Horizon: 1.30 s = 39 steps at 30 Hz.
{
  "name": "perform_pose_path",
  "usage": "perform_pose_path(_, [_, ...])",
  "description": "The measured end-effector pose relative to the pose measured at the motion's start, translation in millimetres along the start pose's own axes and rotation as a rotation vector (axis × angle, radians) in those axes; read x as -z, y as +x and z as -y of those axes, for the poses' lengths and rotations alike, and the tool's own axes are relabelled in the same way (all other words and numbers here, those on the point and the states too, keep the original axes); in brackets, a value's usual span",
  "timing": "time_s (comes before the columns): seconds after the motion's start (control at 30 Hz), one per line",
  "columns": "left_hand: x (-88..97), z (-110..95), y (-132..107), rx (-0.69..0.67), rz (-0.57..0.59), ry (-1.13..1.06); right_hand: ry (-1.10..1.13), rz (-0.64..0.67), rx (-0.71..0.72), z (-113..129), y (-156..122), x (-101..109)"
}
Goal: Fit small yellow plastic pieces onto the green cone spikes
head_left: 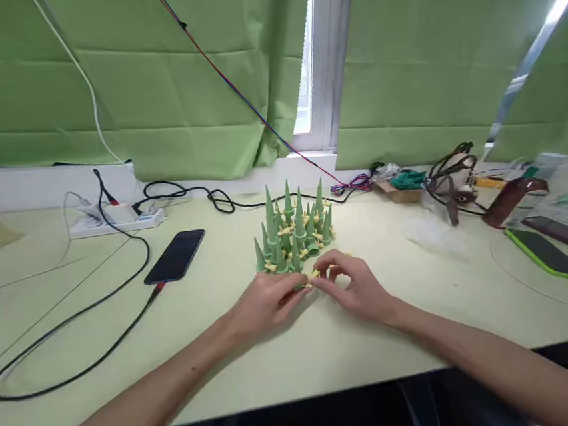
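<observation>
Two bare hands: we see them meet just in front of the green cones, fingertips nearly touching, over the cream tabletop [289, 366].
Right hand [355, 285]: thumb and forefinger look pinched on a small yellow piece [315, 274].
Left hand [268, 300]: thumb and forefinger come close together at the same spot; we cannot tell whether they grip the piece too.
Green cones [271, 222]: a tight cluster beyond the fingers, mostly standing points up, with other yellow bits [270, 266] among them.
Step at the fingertips: we judge it to be close two-handed work on one small part, though its exact shape is hidden by the fingers.
Next move: we think it calls for a light, steady pinch and fine alignment, with the knuckles kept off the nearest cones, which could tip.
Black phone [176, 257]: lies on our left, plugged into a cable, well apart from the work.
</observation>
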State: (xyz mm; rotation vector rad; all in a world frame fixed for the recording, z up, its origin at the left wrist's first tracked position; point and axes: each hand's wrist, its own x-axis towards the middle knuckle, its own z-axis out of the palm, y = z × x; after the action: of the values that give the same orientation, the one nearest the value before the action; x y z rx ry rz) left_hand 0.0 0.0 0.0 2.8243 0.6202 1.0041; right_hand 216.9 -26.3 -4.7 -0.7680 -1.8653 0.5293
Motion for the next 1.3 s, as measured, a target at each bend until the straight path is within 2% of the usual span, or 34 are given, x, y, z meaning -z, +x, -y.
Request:
perform_pose_path(0.33, [3.6,2,4,-0.043,-0.05,0.049,-0.01,0.036,-0.023,2,4,0])
perform_pose_path(0.57, [1.9,8,1,-0.06,-0.022,0.091,-0.07,0.077,-0.019,5,6,0])
perform_pose_path(0.9, [0.8,9,0,-0.064,-0.041,0.099,-0.08,0.109,-0.045,5,6,0])
perform_pose_path(1.17, [2.9,4,2,0.052,-0.136,0.049,-0.106,0.046,-0.021,8,7,2])
perform_pose_path(1.3, [4.0,2,2,0.179,-0.161,0.013,-0.109,0.034,-0.04,6,8,1])
